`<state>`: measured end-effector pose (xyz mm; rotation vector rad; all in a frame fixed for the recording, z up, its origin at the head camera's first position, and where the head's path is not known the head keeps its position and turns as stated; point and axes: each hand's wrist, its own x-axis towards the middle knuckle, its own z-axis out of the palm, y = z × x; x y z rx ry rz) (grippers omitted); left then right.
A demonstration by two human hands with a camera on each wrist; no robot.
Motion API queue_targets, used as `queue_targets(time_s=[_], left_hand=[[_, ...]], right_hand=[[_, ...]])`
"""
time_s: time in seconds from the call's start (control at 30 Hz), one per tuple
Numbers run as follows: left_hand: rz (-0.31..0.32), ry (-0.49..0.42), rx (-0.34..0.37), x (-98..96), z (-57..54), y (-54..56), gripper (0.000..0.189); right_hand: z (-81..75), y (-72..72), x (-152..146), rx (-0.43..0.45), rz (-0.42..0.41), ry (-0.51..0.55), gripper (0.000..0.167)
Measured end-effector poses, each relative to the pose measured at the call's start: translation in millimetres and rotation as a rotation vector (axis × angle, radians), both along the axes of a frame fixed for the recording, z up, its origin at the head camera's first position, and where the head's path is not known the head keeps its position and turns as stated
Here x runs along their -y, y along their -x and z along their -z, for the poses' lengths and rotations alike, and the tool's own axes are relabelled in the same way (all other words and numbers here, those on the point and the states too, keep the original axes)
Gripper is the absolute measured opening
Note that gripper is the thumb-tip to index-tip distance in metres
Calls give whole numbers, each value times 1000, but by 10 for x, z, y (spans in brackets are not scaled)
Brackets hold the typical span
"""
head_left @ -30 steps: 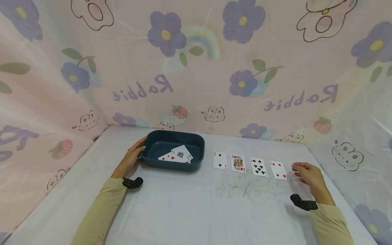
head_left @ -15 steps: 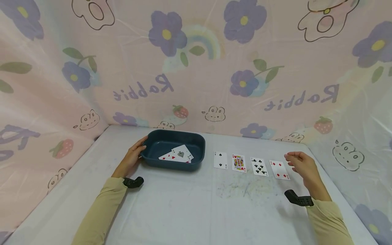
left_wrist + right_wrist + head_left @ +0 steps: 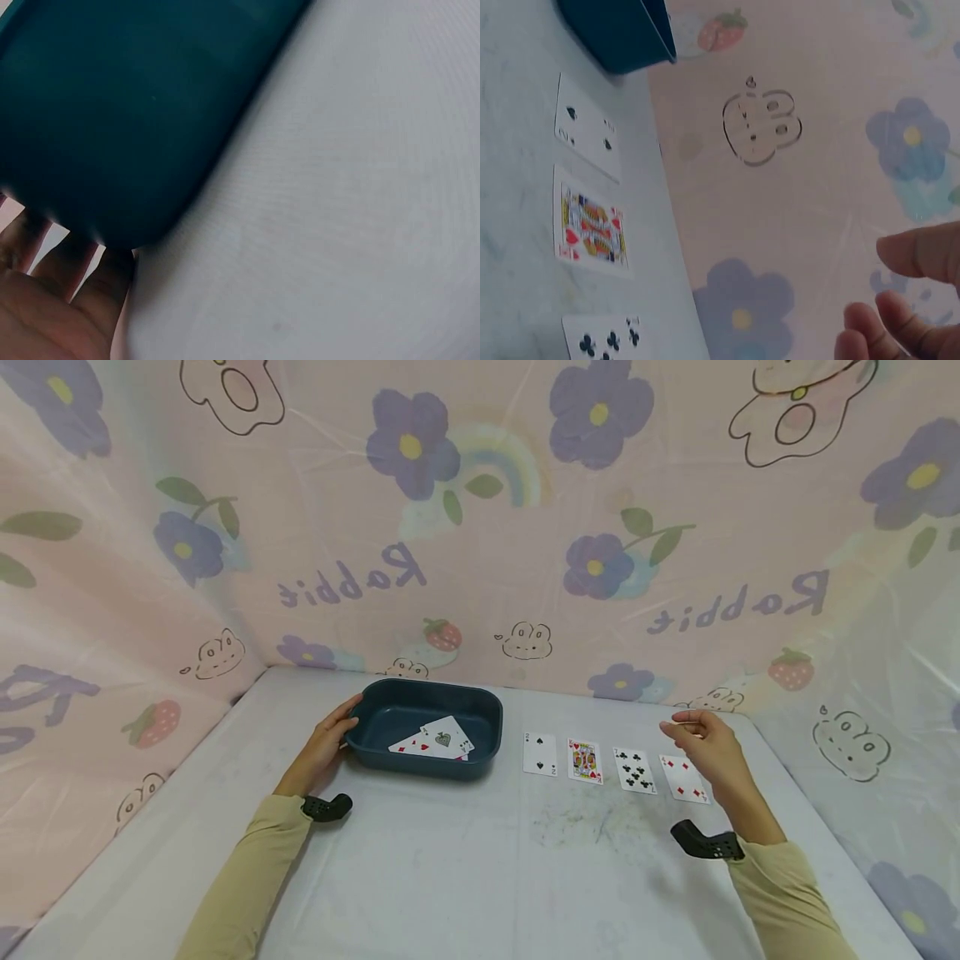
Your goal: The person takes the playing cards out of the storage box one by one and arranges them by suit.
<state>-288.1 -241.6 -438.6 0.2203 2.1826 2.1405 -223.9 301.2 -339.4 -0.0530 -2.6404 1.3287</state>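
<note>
Our left hand (image 3: 318, 747) grips the tray (image 3: 416, 765); our empty, loosely parted right hand (image 3: 716, 760), toward the tabletop's (image 3: 450, 860) right edge, could scatter cards (image 3: 584, 762) by dipping.

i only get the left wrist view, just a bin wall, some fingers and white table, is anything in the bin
Observer: Yes, a few cards lie inside the bin.
Operator: anything set out beside it
Observer: In the head view, a face-up row to its right: 2 of spades, face card, 7 of clubs, 4 of diamonds.
Operator: any of those being held
Observer: No, the right hand is empty: the right wrist view shows its thumb and fingers apart.
</note>
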Motion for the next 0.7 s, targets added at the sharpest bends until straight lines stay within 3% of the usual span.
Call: queue_targets(time_s=[0.43, 0.7], left_hand=[[1, -16, 12, 0, -4, -15, 51], [-3, 12, 2, -3, -21, -21, 52]], right_hand=[[-118, 59, 444, -36, -75, -75, 55], [-126, 131, 671, -141, -132, -196, 48]])
